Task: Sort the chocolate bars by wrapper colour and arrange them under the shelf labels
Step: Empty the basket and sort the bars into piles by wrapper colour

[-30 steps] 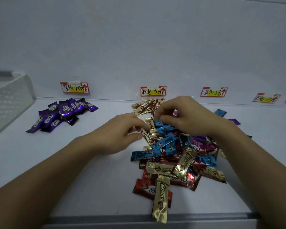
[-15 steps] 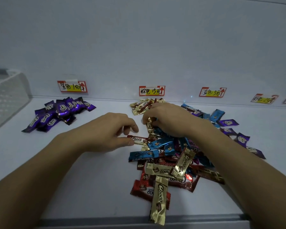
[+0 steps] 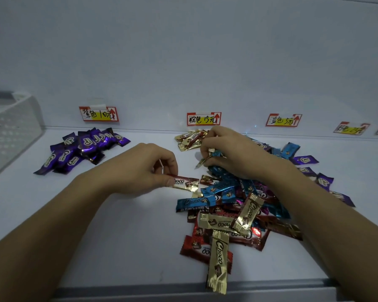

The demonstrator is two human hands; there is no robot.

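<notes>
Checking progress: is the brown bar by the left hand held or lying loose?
Held: the left hand pinches one end of the brown bar.

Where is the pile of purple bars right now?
Head view: the purple pile lies at the back left of the shelf, under the leftmost label, between the white basket and the left hand.
</notes>
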